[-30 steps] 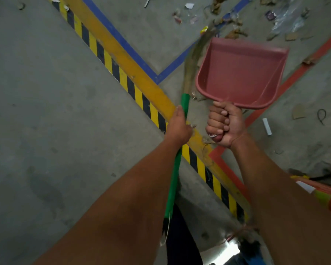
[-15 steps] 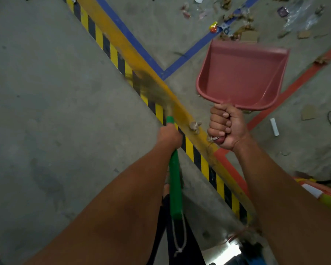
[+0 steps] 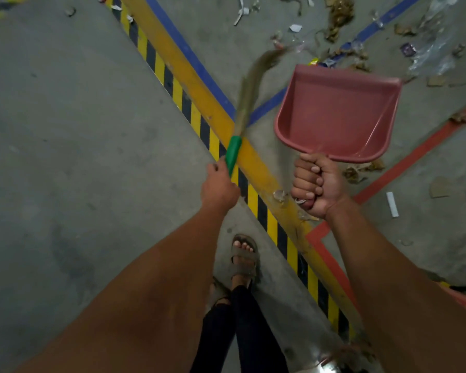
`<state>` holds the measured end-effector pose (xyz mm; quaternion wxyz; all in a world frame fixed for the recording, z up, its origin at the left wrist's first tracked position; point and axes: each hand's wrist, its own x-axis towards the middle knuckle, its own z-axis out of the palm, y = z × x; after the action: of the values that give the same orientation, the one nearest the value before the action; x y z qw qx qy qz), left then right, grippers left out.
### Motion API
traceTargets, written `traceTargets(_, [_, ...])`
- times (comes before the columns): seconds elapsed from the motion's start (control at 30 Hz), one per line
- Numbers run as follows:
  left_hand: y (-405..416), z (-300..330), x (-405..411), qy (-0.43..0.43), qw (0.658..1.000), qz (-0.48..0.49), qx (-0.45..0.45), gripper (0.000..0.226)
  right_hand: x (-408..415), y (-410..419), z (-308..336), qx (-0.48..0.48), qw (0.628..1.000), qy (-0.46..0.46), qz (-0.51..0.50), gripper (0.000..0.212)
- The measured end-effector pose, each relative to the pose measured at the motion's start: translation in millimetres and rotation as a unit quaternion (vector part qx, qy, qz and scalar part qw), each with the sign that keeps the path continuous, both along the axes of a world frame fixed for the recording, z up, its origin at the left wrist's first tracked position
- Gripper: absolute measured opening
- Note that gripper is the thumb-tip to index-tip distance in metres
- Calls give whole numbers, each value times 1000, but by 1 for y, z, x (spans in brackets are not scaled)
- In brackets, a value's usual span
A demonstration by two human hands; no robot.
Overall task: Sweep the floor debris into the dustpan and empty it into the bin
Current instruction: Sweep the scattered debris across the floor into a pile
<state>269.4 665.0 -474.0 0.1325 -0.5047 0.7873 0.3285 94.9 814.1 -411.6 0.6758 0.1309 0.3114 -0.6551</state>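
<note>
Head view, only one on hand. Left hand (image 3: 219,185) clenched round green broom handle (image 3: 233,152); broom head (image 3: 256,76) blurred, reaching toward the litter beyond the blue floor line (image 3: 191,57). Right hand (image 3: 315,184) fisted tight round dustpan handle, knuckles toward camera. Red dustpan (image 3: 336,114) held up off the concrete floor (image 3: 65,130), mouth away from the body, pan empty as far as visible. Debris (image 3: 339,12) scattered at top: paper scraps, brown leaf-like bits, clear plastic wrap (image 3: 431,49). More bits just beside the red floor line (image 3: 414,154), a white strip (image 3: 392,204) further right. Yellow-and-black hazard stripe (image 3: 199,119) running diagonally under both arms. Sandalled foot (image 3: 244,255) at bottom centre. No bin identifiable; orange object at right edge, too cropped to name.

Step, by judgement: gathering strokes, nothing collected yet. Next likely need: pan lowered, lip flat to floor near the heap, broom drawn toward it in short strokes. Light plastic liable to skid or lift.
</note>
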Motion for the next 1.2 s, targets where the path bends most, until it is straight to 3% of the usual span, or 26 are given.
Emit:
traceTargets(0.13, [-21, -12, 35, -63, 990, 126, -4, 68, 0, -20, -9, -3, 1000, -15, 18, 41])
traceTargets(0.23, [-32, -30, 42, -94, 967, 230, 45, 71, 1, -32, -18, 3, 999, -18, 37, 42])
traceTargets(0.3, [-37, -37, 34, -105, 959, 250, 84, 67, 2, -38, -25, 8, 999, -22, 48, 43])
traceTargets(0.47, [-43, -35, -15, -103, 980, 93, 141, 41, 3, -54, -39, 18, 997, -30, 69, 43])
traceTargets(0.63, [-71, -35, -44, -28, 982, -48, 179, 67, -3, -75, -41, 26, 996, -14, 89, 41])
traceTargets(0.73, [-89, -31, -41, 25, 985, -74, 150, 78, -10, -91, -40, 18, 995, -17, 100, 42])
traceTargets(0.87, [-104, -29, -5, 79, 992, 52, 79, 74, -9, -121, -36, 17, 994, -18, 109, 42])
traceTargets(1.03, [-138, -39, 32, -27, 972, 231, 13, 85, 1, -166, -33, 13, 991, -31, 131, 43])
traceTargets(1.2, [-190, -55, 30, -111, 938, 321, 72, 79, 5, -208, -33, 23, 986, -23, 161, 42])
